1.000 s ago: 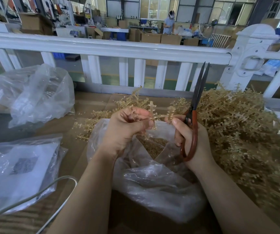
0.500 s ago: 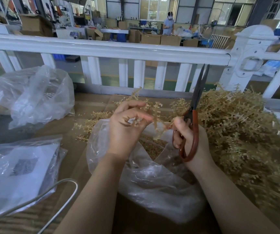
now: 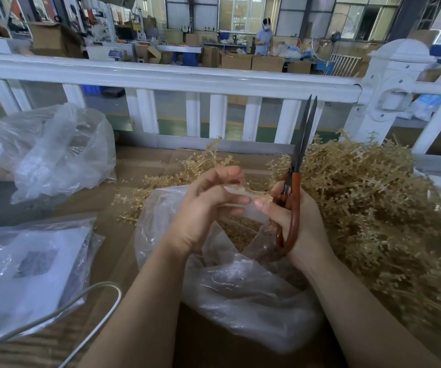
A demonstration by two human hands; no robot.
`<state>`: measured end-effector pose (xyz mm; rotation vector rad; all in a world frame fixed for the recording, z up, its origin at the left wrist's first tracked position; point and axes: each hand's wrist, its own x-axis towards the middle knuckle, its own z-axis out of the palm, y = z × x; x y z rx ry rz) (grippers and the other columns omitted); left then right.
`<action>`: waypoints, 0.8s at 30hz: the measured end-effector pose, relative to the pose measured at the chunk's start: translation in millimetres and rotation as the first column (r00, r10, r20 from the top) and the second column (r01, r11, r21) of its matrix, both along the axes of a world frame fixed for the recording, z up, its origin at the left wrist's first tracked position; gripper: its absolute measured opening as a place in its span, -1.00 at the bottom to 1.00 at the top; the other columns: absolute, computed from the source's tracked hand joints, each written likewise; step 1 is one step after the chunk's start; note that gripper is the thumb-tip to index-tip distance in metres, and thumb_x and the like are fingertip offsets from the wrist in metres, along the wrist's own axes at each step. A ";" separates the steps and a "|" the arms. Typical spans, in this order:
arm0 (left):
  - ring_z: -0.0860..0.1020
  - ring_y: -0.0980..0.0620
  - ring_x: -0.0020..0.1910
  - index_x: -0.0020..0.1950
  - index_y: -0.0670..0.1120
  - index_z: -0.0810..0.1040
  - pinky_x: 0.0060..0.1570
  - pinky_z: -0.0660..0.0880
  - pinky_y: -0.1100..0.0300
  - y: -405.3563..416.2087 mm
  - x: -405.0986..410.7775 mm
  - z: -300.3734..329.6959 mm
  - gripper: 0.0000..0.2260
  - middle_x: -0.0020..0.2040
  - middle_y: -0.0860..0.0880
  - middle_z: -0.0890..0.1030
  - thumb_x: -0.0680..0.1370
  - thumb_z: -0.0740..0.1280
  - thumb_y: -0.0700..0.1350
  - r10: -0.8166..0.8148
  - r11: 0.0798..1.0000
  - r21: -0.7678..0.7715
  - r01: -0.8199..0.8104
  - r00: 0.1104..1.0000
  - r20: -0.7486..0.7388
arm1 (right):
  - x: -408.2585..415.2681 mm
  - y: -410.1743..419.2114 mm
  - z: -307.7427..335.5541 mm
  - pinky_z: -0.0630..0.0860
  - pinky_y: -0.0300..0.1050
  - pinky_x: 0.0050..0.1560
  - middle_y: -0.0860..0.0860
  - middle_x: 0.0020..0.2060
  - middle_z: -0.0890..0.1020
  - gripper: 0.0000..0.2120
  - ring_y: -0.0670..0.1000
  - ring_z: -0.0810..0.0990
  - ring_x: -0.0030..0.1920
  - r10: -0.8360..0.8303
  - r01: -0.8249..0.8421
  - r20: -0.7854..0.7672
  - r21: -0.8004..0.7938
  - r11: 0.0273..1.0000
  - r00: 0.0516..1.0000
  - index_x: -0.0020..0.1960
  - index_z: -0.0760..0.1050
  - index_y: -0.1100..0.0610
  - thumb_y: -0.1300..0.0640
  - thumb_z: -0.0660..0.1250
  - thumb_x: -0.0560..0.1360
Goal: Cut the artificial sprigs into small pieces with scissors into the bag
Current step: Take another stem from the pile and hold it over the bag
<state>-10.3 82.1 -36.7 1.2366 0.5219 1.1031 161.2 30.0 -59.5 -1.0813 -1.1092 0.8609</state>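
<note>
The left hand [image 3: 203, 205] is pinching a short tan plastic sprig piece [image 3: 251, 193] between thumb and curled fingers [image 3: 230, 200], directly above the open mouth of the clear plastic bag [image 3: 240, 288]. The right hand [image 3: 296, 221] is gripping the orange-handled steel scissors [image 3: 295, 192], with its fingers wrapping the handle loops; the blades are pointing upward and lying almost together. The right thumb tip is touching the far end of the sprig piece. Cut tan fragments are lying inside the bag. A large heap of uncut tan artificial sprigs [image 3: 368, 208] is resting on the cardboard-covered desk [image 3: 145, 166], just right of the bag. Two further clear plastic bags are lying on the left side.
</note>
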 end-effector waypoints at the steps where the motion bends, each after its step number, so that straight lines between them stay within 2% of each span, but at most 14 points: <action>1: 0.68 -0.09 -0.07 0.23 -0.13 0.54 -0.19 0.60 0.14 0.8 -1.9 1.5 -0.58 0.25 -0.16 0.60 0.37 0.33 -0.13 -0.056 0.995 -0.078 0.060 0.997 0.056 | 0.0 0.0 0.3 0.47 0.02 -0.14 -0.16 -0.31 0.58 -0.71 -0.07 0.56 -0.28 -0.009 0.009 0.008 0.010 1.000 1.000 -0.18 0.57 -0.14 -0.14 0.61 0.22; 3: 0.67 -0.10 -0.01 0.27 -0.14 0.52 -0.16 0.62 0.10 2.2 -6.0 3.2 -0.38 0.22 -0.10 0.63 0.29 0.49 0.11 -0.113 0.979 -0.153 0.132 0.986 0.124 | 0.0 0.1 0.6 0.55 0.14 -0.02 -0.17 -0.25 0.61 -0.73 -0.04 0.62 -0.18 -0.029 0.028 0.020 0.032 0.999 0.999 -0.19 0.57 -0.15 -0.13 0.61 0.23; 4: 0.67 -0.11 -0.01 0.28 -0.14 0.51 -0.15 0.62 0.09 2.4 -7.4 3.6 -0.24 0.17 -0.06 0.66 0.21 0.56 0.25 -0.111 0.978 -0.163 0.128 0.988 0.107 | -0.1 0.1 0.6 0.58 0.23 0.04 -0.17 -0.23 0.63 -0.74 -0.01 0.64 -0.13 -0.038 0.037 0.023 0.042 0.998 0.999 -0.19 0.57 -0.15 -0.12 0.60 0.23; 6: 0.68 -0.10 -0.04 0.32 -0.14 0.47 -0.15 0.62 0.10 1.2 -8.1 4.7 -0.01 0.10 -0.05 0.68 0.09 0.52 0.46 -0.084 0.981 -0.175 0.078 0.996 -0.026 | -0.3 -0.2 0.3 0.59 0.30 0.11 -0.16 -0.21 0.64 -0.76 0.02 0.65 -0.10 -0.072 0.069 0.048 0.068 0.995 0.996 -0.17 0.56 -0.16 -0.10 0.59 0.26; 8: 0.68 -0.08 -0.14 0.34 -0.12 0.45 -0.21 0.60 0.13 -1.1 -7.2 5.2 0.10 0.07 -0.14 0.65 -0.01 0.49 0.52 -0.116 0.975 -0.208 0.075 0.975 -0.189 | -1.1 -0.6 0.2 0.60 0.20 0.09 -0.11 -0.18 0.66 -0.78 -0.01 0.65 -0.11 -0.120 0.110 0.083 0.113 0.987 0.989 -0.16 0.55 -0.16 -0.06 0.58 0.31; 10: 0.65 -0.03 -0.24 0.20 -0.07 0.51 -0.30 0.58 0.16 -3.2 -6.5 6.4 0.02 -0.09 -0.13 0.67 -0.07 0.50 0.52 -0.192 0.959 -0.254 0.121 0.943 -0.274 | -2.2 -1.5 1.0 0.59 0.07 0.08 -0.06 -0.16 0.68 -0.78 -0.01 0.67 -0.10 -0.140 0.125 0.090 0.156 0.980 0.986 -0.15 0.55 -0.15 0.05 0.58 0.36; 12: 0.65 0.00 -0.28 0.03 -0.11 0.56 -0.34 0.56 0.20 -3.9 -4.8 7.1 -0.11 -0.21 -0.09 0.68 -0.04 0.51 0.50 -0.251 0.945 -0.288 0.158 0.914 -0.320 | -3.1 -2.4 1.4 0.59 -0.01 0.05 -0.07 -0.16 0.69 -0.72 -0.04 0.67 -0.11 -0.167 0.141 0.132 0.186 0.972 0.977 -0.15 0.54 -0.15 0.15 0.60 0.40; 14: 0.65 0.02 -0.27 -0.04 -0.14 0.59 -0.33 0.56 0.22 -5.6 -2.3 7.7 -0.30 -0.21 -0.07 0.68 0.13 0.51 0.40 -0.255 0.942 -0.297 0.155 0.906 -0.338 | -5.4 -3.2 2.0 0.58 -0.14 -0.01 -0.10 -0.17 0.69 -0.71 -0.10 0.68 -0.13 -0.198 0.160 0.195 0.195 0.968 0.961 -0.11 0.52 -0.10 0.20 0.58 0.42; 16: 0.65 0.04 -0.27 -0.08 -0.14 0.64 -0.35 0.56 0.25 -5.7 -1.3 7.1 -0.55 -0.20 -0.06 0.70 0.31 0.57 0.21 -0.218 0.953 -0.276 0.125 0.916 -0.338 | -9.0 -3.9 3.7 0.56 -0.29 -0.06 -0.11 -0.17 0.70 -0.71 -0.15 0.68 -0.14 -0.207 0.166 0.227 0.187 0.968 0.952 -0.07 0.52 -0.02 0.25 0.57 0.41; 19: 0.64 0.09 -0.34 -0.10 -0.16 0.70 -0.39 0.54 0.30 -5.3 -3.2 6.8 -0.74 -0.24 -0.07 0.70 0.29 0.54 -0.05 -0.185 0.959 -0.262 0.105 0.935 -0.302 | -11.5 -4.6 5.6 0.55 -0.36 -0.06 -0.04 -0.18 0.70 -0.75 -0.18 0.67 -0.15 -0.204 0.167 0.276 0.152 0.974 0.939 -0.02 0.53 0.10 0.34 0.53 0.45; 22: 0.65 0.09 -0.35 -0.18 -0.14 0.72 -0.40 0.55 0.30 -3.5 -3.6 5.6 -0.83 -0.25 -0.09 0.70 0.29 0.52 -0.09 -0.153 0.961 -0.264 0.081 0.953 -0.263 | -13.5 -7.4 10.3 0.53 -0.39 -0.05 -0.03 -0.10 0.69 -0.76 -0.21 0.67 -0.12 -0.178 0.153 0.309 0.104 0.983 0.934 0.00 0.53 0.10 0.31 0.52 0.47; 24: 0.66 0.08 -0.34 -0.22 -0.13 0.72 -0.41 0.56 0.29 -1.8 -2.2 4.3 -0.89 -0.24 -0.10 0.70 0.33 0.51 -0.11 -0.105 0.963 -0.268 0.044 0.970 -0.220 | -14.8 -8.9 12.6 0.50 -0.43 -0.10 -0.08 -0.14 0.67 -0.76 -0.26 0.64 -0.15 -0.172 0.152 0.317 0.085 0.985 0.933 -0.02 0.52 0.04 0.25 0.53 0.46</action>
